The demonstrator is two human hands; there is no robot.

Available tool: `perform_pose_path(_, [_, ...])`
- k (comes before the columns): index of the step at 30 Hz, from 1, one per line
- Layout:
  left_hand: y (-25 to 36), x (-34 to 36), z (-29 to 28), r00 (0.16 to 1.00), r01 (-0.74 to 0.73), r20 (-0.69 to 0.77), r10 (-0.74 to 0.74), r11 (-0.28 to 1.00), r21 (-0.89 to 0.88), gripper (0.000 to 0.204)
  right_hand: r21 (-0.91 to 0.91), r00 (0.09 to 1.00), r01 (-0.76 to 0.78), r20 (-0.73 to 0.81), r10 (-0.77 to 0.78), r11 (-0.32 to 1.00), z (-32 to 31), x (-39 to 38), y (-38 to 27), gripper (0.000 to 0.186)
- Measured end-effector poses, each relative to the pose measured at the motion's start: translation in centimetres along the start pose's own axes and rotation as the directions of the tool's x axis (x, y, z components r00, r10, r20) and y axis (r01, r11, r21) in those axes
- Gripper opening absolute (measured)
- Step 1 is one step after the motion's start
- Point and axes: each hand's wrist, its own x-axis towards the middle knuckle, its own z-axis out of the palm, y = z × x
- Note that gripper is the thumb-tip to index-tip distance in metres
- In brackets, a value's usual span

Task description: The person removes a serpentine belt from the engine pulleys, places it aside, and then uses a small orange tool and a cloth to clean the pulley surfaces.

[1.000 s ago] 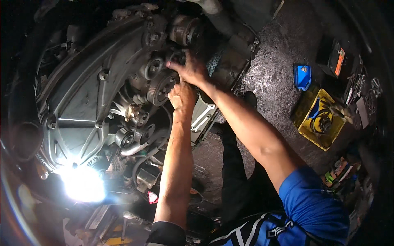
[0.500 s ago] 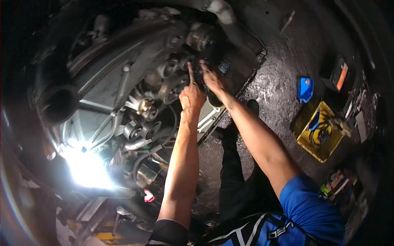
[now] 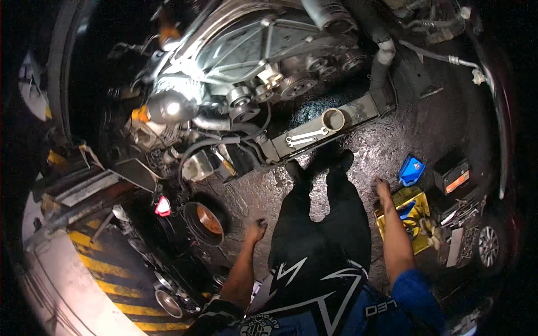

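Note:
My left hand (image 3: 256,230) hangs loosely at my left side, fingers slightly bent, with nothing seen in it. Lowered on my right, my right hand (image 3: 383,190) has its fingers a little apart and holds nothing visible. It is nearest to a yellow open container (image 3: 406,196) and a blue container (image 3: 412,170). Ahead is an engine (image 3: 252,50) with a belt pulley (image 3: 298,85) among several others. Two combination wrenches (image 3: 307,136) lie on a metal crossmember (image 3: 358,110), beside a round open-topped cup (image 3: 333,120).
A bright work lamp (image 3: 174,106) shines at the engine's left. Left of my legs stands a round pan (image 3: 204,223) with brownish contents. A car battery (image 3: 453,178), loose tools (image 3: 464,214) and a wheel (image 3: 489,246) are at the right. The dark floor (image 3: 358,151) looks wet.
Both hands have left the engine pulleys and dropped back to my sides. The view has shifted back, so the crossmember, wrenches and more floor now show.

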Motion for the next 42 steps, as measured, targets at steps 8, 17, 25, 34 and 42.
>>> perform_pose_path(8, [-9.6, -4.6, 1.9, 0.937, 0.347, 0.173, -0.302, 0.758, -0.553, 0.038, -0.362, 0.963, -0.02, -0.257, -0.08, 0.932, -6.5, -0.8, 11.4, 0.029])
perform_pose_path(17, [-10.0, 0.3, 0.0, 0.972, -0.215, -0.229, 0.062, 0.637, -0.74, 0.033, -0.225, 0.885, 0.407, -0.142, -0.443, 0.885, 5.4, -9.0, -9.0, 0.042])
perform_pose_path(25, [-22.1, -3.4, 8.6, 0.99, -0.048, -0.115, -0.076, 0.593, -0.804, 0.038, -0.439, 0.827, 0.522, 0.05, -0.561, 0.731, 12.3, -21.3, -11.5, 0.045])
perform_pose_path(34, [-27.2, -7.2, 16.3, 0.953, 0.266, 0.156, -0.26, 0.466, -0.844, 0.035, -0.919, 0.579, 0.307, 0.387, -0.718, -0.248, -3.3, -18.0, 11.9, 0.034])
perform_pose_path(42, [-22.4, -2.6, 5.7, 0.893, 0.203, -0.315, -0.321, 0.913, -0.355, 0.066, -0.039, 0.988, 0.094, -0.118, -0.098, 0.995, 4.7, -22.1, 12.5, 0.033])
